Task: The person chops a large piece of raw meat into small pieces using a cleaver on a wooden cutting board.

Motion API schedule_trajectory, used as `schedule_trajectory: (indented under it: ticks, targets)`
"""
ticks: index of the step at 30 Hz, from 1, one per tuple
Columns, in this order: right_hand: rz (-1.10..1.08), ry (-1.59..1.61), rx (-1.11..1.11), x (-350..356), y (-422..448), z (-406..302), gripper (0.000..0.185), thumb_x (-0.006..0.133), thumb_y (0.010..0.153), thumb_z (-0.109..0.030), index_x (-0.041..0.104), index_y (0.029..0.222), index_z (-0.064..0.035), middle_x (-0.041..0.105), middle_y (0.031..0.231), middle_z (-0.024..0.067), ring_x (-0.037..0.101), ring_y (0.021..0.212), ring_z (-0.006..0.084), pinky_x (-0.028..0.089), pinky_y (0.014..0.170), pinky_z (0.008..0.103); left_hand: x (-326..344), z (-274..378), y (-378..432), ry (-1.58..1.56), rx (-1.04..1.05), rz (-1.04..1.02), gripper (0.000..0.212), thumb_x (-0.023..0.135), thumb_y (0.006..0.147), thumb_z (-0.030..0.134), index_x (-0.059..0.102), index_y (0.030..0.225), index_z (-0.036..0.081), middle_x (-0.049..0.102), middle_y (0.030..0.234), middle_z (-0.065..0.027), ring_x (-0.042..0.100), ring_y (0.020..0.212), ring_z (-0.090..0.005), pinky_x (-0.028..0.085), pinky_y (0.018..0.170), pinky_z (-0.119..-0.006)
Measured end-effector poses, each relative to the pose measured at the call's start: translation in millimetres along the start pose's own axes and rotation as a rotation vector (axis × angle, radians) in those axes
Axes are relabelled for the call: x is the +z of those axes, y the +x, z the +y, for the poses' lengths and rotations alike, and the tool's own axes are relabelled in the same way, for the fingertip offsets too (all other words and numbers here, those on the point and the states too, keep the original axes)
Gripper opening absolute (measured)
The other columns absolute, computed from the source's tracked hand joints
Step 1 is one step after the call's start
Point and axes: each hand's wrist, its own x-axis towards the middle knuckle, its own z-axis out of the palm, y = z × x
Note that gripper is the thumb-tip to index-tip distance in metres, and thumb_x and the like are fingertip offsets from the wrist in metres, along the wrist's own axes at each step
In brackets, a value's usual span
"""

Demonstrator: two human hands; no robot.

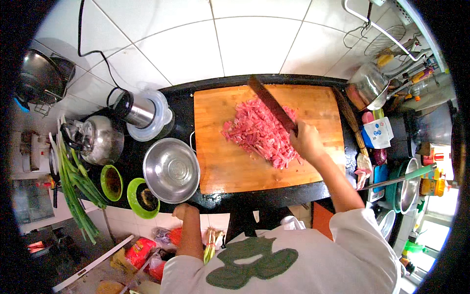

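My right hand (307, 141) grips the handle of a dark-bladed kitchen knife (272, 103). The blade points up and left, over a pile of chopped raw red meat (253, 128). Under the meat is a wooden cutting board (216, 169) on a black countertop. My left hand (186, 210) is at the counter's front edge, just below a stainless steel bowl (171, 170). The bowl shows no food inside and stands left of the board. How the left fingers are set is hard to make out.
Left of the bowl are two green bowls (131, 198) (102, 180), scallions (75, 187), a steel kettle (104, 141) and a food chopper (141, 114). A brush (347, 110), a tissue pack (377, 133) and a green-handled tool (400, 179) lie right. Tiled wall (257, 44) rises behind.
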Motion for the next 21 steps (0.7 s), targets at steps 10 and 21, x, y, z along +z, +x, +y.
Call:
schedule_trajectory:
  ticks: [10, 21]
  targets:
    - [0.0, -0.019, -0.017, -7.8, -40.3, 41.9, 0.028, 0.063, 0.09, -0.02, 0.062, 0.106, 0.0031, 0.071, 0.085, 0.0302, 0.072, 0.083, 0.0479, 0.059, 0.075, 0.0564, 2.0, 4.2, -13.3, 0.115, -0.087, 0.069, 0.063, 0.022, 0.111, 0.033, 0.069, 0.099, -0.008, 0.074, 0.107, -0.0291, 0.072, 0.1, -0.0459, 0.059, 0.091, -0.053]
    - [-0.134, -0.044, -0.225, -32.6, -140.8, 77.6, 0.056, 0.073, 0.092, -0.032, 0.057, 0.14, -0.0068, 0.07, 0.098, 0.0241, 0.07, 0.087, 0.0429, 0.058, 0.076, 0.0524, -3.2, 1.6, -40.5, -0.152, -0.262, 0.103, 0.069, 0.021, 0.11, 0.038, 0.071, 0.105, -0.009, 0.073, 0.113, -0.0272, 0.07, 0.108, -0.0446, 0.055, 0.098, -0.051]
